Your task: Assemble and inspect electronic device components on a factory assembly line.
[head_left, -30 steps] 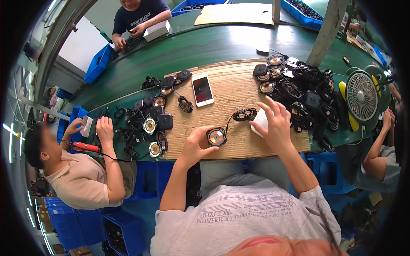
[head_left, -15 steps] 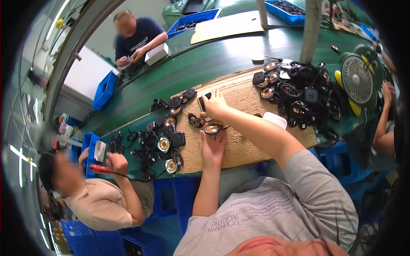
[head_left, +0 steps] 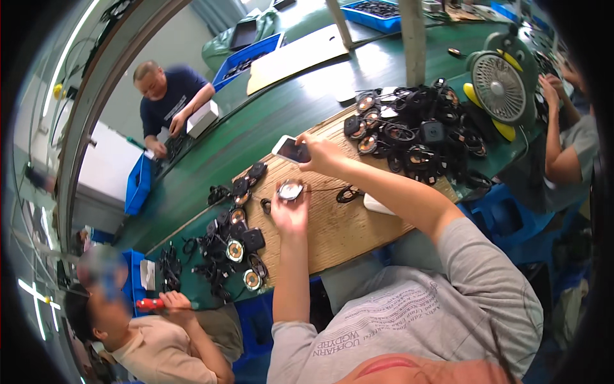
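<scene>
My left hand (head_left: 291, 217) is closed on a round wireless charger (head_left: 291, 189), a disc with a pale shiny face and a dark rim, held above the cardboard sheet. Its thin dark cable runs right, toward a small cable coil (head_left: 348, 194) beneath my right forearm. Just beyond the disc, my right hand (head_left: 323, 156) grips a white-framed smartphone (head_left: 294, 151) by its right end, dark screen showing. Phone and disc are apart. A pile of chargers with copper-coloured rings (head_left: 235, 250) and black cables lies to the left; a larger pile (head_left: 419, 131) is at the right.
Under my hands lies a ribbed cardboard sheet (head_left: 332, 237) on the green table (head_left: 281, 105). A white object (head_left: 378, 203) rests below my right forearm. A fan (head_left: 502, 86) stands at far right. One co-worker at left holds a red tool (head_left: 150, 304); others sit across and at right.
My right hand has lifted and turned the phone away from the disc, so its screen shows more fully. My left hand has raised the disc. The whole view has shifted.
</scene>
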A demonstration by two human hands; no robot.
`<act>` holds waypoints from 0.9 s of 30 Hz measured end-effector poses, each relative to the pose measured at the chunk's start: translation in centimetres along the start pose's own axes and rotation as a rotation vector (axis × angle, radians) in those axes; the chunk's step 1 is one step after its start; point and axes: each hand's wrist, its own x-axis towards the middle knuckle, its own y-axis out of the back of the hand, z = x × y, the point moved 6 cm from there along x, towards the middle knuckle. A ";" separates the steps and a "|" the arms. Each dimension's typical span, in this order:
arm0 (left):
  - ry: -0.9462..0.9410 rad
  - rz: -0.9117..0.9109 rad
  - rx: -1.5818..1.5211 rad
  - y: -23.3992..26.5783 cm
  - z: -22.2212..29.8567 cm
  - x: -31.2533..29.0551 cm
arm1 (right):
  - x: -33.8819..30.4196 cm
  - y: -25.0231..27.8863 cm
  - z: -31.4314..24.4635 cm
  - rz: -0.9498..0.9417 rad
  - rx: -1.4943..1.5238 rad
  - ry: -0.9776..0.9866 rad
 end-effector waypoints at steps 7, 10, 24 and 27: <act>-0.053 -0.346 0.103 -6.4 -1.9 1.8 | -2.4 0.0 -2.5 0.290 0.012 0.278; 0.039 -0.300 0.123 -3.2 -1.5 2.7 | -3.2 -1.9 -2.4 0.401 -0.094 0.342; -0.133 -0.087 0.437 -2.0 -1.1 2.1 | -4.3 -3.2 -0.8 -0.059 -0.009 0.190; -0.127 -0.093 0.396 -2.0 -1.1 2.2 | -4.3 -3.3 -0.8 -0.021 -0.018 0.221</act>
